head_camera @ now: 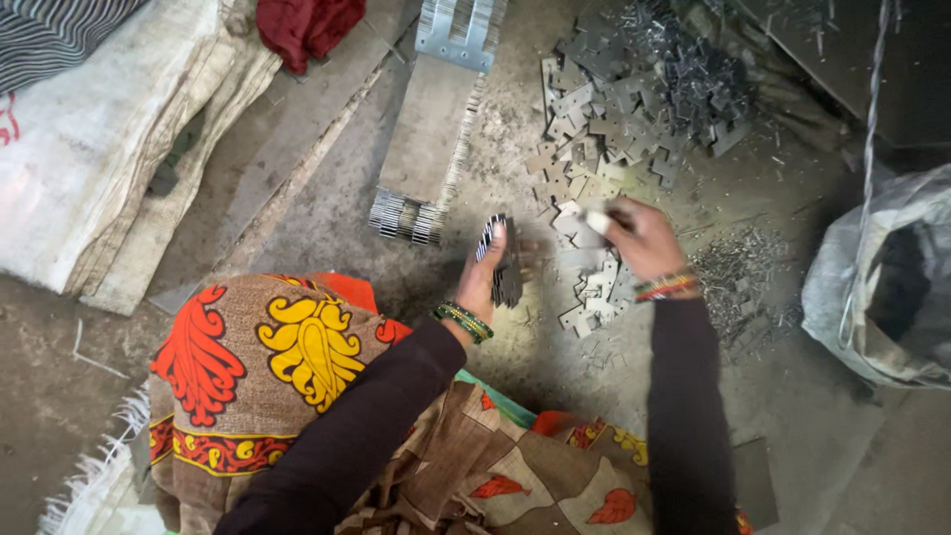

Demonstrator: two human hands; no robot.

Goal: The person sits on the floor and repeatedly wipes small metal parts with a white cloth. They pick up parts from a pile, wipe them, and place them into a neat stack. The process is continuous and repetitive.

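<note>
Flat grey stamped metal plates, small and notched at the edges, lie in a loose heap on the dusty concrete floor ahead of your knees, with a nearer scatter of the same plates just under your right wrist. Your left hand is clenched around a squared-up stack of these plates, held on edge with the thumb across its top. Your right hand has its grip closed on a single pale plate, pinched at the fingertips just above the near scatter. Judged from this, the step in hand is gathering: one plate is lifted and not yet joined to the stack. The next move would call for turning that plate so its notches match the stack, then sliding it flush against the outer face while the left thumb eases to admit it. Beyond the left hand, long rows of plates already packed on edge lie on the floor. To the right sit a small heap of fine metal offcuts and an open grey woven sack. A patterned orange, yellow and brown cloth covers your lap.
</note>
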